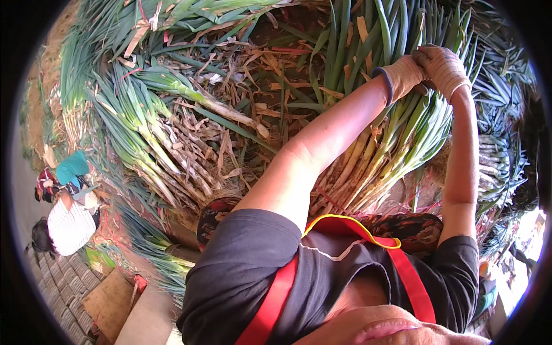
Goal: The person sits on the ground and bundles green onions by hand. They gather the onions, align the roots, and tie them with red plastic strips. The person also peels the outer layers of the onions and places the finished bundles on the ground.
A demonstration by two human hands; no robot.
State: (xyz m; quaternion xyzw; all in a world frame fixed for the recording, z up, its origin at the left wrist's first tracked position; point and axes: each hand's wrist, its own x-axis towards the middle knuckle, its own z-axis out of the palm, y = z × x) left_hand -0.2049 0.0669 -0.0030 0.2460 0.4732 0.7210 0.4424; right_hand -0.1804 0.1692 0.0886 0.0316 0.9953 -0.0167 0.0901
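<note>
A bundle of green onions (pixel 397 144) is found on the ground in front of the wearer, with its root ends set near the knees and its leaves directed away. The ground (pixel 270 123) is covered with dry leaf litter (pixel 253 63), papery, curled and straw-brown; its near edge is hidden by the body, and its left side is bordered by ribbed grey paving (pixel 63 282).

Both hands are covered by knitted work gloves, tan with pale stripes; a dark blue cuff is noted on the left one. The left hand (pixel 403 76) and the right hand (pixel 441 70) are brought against each other over the middle of the bundle. The fingers are bent, those of the left hand being partly covered by the right; whether they are clamped on the leaves or only laid on them cannot be told.

The bundle is seen to be fanned at both ends. Its stalks are slender, cylindrical and cream-white, with brown soil smears and loose, peeling skin; a gradual change to pale and then deep green is shown. The leaves are tubular, smooth and mostly straight, with dried tan strips caught among them.

A second bundle (pixel 152 144), with dirtier stalks, is located to the left. Stacked onions (pixel 491 167) are observed along the right side. Dark patterned fabric is worn over the knees, below a red apron (pixel 345 223) edged in yellow.
</note>
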